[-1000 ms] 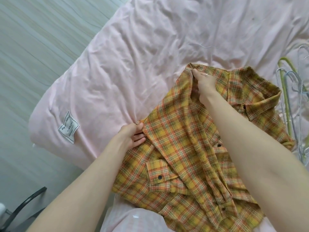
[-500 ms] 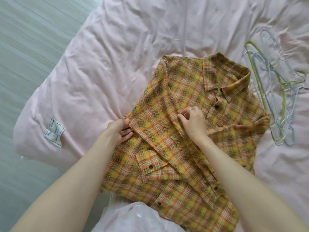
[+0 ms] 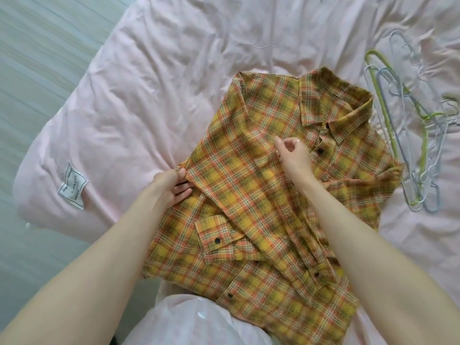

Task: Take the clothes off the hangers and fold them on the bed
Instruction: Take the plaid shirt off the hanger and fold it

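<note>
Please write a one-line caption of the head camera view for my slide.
Left hand grips the plaid shirt at its folded edge on the pink bed, right hand above it, hangers beside.

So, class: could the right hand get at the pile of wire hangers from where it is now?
Probably yes. The right hand holds nothing, and only flat yellow plaid shirt lies between it and the blue and green wire hangers.

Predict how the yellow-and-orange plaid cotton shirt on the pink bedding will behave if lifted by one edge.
The yellow-and-orange plaid shirt is probably floppy: it lies creased and folded over itself. It looks light, since the left hand holds its edge with a fingertip pinch. Lifted, the folded sleeve would likely fall open.
</note>
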Demonstrator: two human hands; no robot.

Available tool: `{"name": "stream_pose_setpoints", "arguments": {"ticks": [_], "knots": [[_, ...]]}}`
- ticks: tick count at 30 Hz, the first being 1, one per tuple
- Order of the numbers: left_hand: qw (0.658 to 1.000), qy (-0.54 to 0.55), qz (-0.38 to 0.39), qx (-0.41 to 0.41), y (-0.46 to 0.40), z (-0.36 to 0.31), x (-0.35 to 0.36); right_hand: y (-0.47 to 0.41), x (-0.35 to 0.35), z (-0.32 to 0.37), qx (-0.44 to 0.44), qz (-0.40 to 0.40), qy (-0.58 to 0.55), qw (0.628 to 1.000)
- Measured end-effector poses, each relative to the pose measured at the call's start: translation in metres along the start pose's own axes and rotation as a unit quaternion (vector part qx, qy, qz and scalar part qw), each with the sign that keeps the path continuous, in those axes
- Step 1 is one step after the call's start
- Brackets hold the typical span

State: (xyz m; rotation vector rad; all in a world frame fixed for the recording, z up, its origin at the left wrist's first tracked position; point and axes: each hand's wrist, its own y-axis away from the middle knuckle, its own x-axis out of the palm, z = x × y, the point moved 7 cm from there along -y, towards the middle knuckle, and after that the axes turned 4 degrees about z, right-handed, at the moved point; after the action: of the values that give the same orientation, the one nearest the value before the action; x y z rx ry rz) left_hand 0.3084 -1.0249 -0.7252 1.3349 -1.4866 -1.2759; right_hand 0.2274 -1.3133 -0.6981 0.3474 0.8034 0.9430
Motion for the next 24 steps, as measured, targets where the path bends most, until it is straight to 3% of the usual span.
{"name": "stream_pose_setpoints", "arguments": {"ticks": [3,9,13,17,24], "knots": [[1.0,0.004,-0.003,0.0,-0.002,0.0,0.0,-0.015,0.022,0.033,-0.042,0.035,0.036,0.998],[1.0,-0.002,0.0,-0.001,-0.004,0.002,0.0,-0.05,0.047,0.074,-0.03,0.111,-0.009,0.993],[1.0,-0.003,0.002,-0.003,-0.004,0.002,-0.002,-0.064,0.059,0.081,0.035,0.161,-0.125,0.978],[1.0,0.0,0.001,-0.006,-0.006,0.002,-0.003,-0.078,0.06,0.077,0.084,0.134,-0.246,0.956],[1.0,-0.005,-0.003,-0.013,-0.008,0.002,-0.004,-0.084,0.063,0.091,0.032,0.148,-0.11,0.982]]}}
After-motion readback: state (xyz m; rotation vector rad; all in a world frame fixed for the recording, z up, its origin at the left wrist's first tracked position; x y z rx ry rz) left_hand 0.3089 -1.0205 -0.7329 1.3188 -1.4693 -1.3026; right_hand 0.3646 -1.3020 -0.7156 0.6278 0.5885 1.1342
